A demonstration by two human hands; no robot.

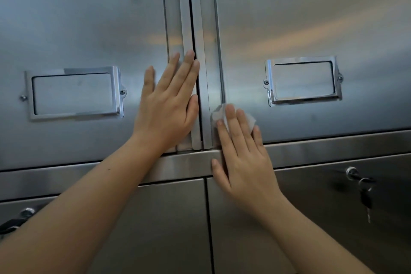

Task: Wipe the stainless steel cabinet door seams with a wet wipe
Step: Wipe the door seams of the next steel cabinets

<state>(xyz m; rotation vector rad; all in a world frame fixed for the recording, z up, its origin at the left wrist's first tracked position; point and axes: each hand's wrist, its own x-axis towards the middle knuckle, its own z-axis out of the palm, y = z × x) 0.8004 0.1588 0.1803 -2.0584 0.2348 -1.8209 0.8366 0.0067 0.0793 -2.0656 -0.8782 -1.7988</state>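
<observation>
Two stainless steel upper doors meet at a dark vertical seam (193, 18) in the middle of the cabinet. My left hand (169, 104) lies flat on the left door (84, 29), fingers straight, fingertips at the seam. My right hand (242, 153) presses a white wet wipe (219, 113) with straight fingers against the inner edge of the right door (311, 18), near its bottom corner. The wipe shows above and beside my fingertips; most of it is hidden under them.
Each upper door carries a chrome label holder (74, 93) (303, 81). A horizontal steel rail (333, 147) separates them from two lower doors split by a seam (209, 224). Keys (364, 191) hang from the lower right lock; another lock (26, 212) sits at lower left.
</observation>
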